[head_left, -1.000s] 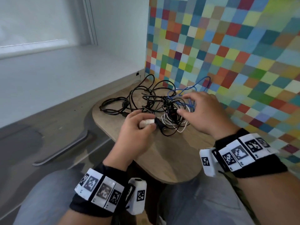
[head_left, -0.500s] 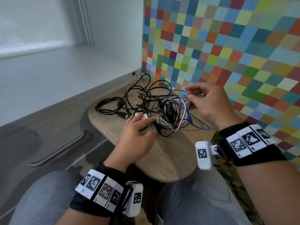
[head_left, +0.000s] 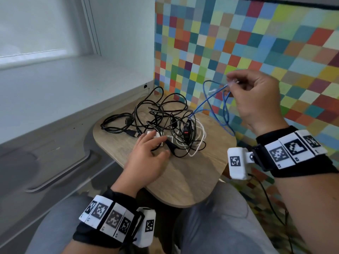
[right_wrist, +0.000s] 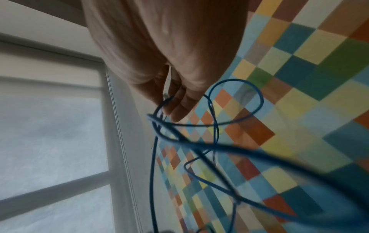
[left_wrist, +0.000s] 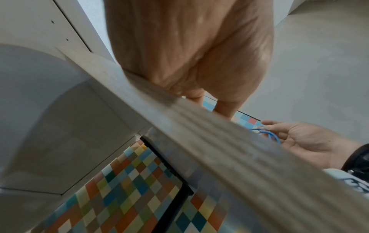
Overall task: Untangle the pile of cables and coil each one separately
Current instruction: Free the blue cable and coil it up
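A tangle of black cables (head_left: 161,110) lies on the small wooden table (head_left: 192,176), mixed with a white cable (head_left: 200,136) and a black plug with a red label (head_left: 186,132). My left hand (head_left: 156,143) rests flat on the near side of the pile, its straight fingers pressing on a white adapter (head_left: 156,134). My right hand (head_left: 232,83) is raised above the table's far right and pinches the clear plug end of the blue cable (head_left: 208,99). Blue loops (right_wrist: 257,94) hang from those fingers (right_wrist: 179,108) down into the tangle. In the left wrist view the table edge hides the left fingertips.
A wall of coloured squares (head_left: 238,43) stands close behind and to the right of the table. A white ledge (head_left: 55,88) under a window runs along the left. My knees are under the table's near edge. A thin black lead (head_left: 266,195) hangs from the right wrist.
My right hand has risen up and to the right, drawing the blue cable out of the pile. My left hand has released its grip on the white adapter and now lies flat on it.
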`<state>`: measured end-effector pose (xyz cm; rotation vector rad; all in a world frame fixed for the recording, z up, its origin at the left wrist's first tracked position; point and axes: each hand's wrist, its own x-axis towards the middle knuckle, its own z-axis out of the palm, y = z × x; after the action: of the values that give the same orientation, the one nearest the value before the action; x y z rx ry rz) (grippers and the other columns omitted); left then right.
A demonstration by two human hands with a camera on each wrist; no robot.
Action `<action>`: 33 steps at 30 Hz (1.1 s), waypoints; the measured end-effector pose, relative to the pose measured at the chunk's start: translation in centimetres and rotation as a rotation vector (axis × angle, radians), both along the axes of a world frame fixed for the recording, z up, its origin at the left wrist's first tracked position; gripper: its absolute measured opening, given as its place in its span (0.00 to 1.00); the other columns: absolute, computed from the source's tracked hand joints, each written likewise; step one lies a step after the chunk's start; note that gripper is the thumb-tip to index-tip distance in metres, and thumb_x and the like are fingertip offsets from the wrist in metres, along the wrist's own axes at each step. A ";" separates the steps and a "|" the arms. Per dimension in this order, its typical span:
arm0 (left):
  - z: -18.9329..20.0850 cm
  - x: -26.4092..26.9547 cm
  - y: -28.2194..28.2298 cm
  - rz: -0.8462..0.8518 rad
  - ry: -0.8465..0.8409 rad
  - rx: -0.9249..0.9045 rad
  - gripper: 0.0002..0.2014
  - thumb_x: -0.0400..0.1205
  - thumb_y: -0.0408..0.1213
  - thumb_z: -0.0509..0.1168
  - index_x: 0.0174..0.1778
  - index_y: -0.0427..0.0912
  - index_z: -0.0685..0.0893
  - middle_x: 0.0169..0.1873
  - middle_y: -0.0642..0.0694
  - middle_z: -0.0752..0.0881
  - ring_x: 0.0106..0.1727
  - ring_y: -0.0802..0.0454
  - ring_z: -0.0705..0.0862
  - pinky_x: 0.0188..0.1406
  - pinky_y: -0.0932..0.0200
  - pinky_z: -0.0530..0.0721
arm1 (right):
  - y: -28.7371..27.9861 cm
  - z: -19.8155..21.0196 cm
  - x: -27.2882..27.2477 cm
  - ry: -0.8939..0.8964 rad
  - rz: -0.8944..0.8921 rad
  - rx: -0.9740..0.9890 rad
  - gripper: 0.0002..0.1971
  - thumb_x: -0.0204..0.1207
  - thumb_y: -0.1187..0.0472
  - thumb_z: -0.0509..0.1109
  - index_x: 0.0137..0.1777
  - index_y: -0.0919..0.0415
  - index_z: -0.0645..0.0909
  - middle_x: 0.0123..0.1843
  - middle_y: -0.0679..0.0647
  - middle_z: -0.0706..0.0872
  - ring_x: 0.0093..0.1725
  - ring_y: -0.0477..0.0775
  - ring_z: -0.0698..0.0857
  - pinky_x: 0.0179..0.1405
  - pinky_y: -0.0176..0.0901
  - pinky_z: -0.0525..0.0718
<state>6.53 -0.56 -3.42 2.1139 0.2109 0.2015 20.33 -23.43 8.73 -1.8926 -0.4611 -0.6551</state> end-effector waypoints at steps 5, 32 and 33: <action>-0.2 0.0 0.1 0.001 0.012 0.003 0.23 0.84 0.50 0.70 0.76 0.67 0.79 0.85 0.63 0.64 0.89 0.60 0.52 0.88 0.38 0.57 | -0.9 3.4 0.3 -0.101 -0.014 0.097 0.09 0.76 0.63 0.74 0.51 0.52 0.92 0.42 0.51 0.91 0.42 0.62 0.92 0.46 0.66 0.92; 6.8 -5.4 4.2 0.167 -0.333 -0.029 0.14 0.84 0.61 0.61 0.53 0.62 0.90 0.49 0.68 0.90 0.55 0.68 0.86 0.63 0.44 0.85 | 9.7 -6.6 -11.0 0.354 0.543 0.441 0.12 0.81 0.70 0.72 0.53 0.53 0.91 0.53 0.57 0.94 0.54 0.61 0.93 0.55 0.50 0.90; 7.1 -5.5 4.1 0.119 -0.310 -0.005 0.12 0.83 0.60 0.64 0.54 0.63 0.90 0.48 0.68 0.90 0.53 0.68 0.87 0.59 0.48 0.87 | 9.8 -6.7 -11.3 0.353 0.552 0.430 0.10 0.80 0.68 0.73 0.54 0.53 0.91 0.53 0.58 0.94 0.55 0.61 0.94 0.55 0.49 0.90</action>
<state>0.98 3.56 3.65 2.0350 0.1522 0.5926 9.04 -13.66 2.01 -1.3453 -0.5318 -0.0389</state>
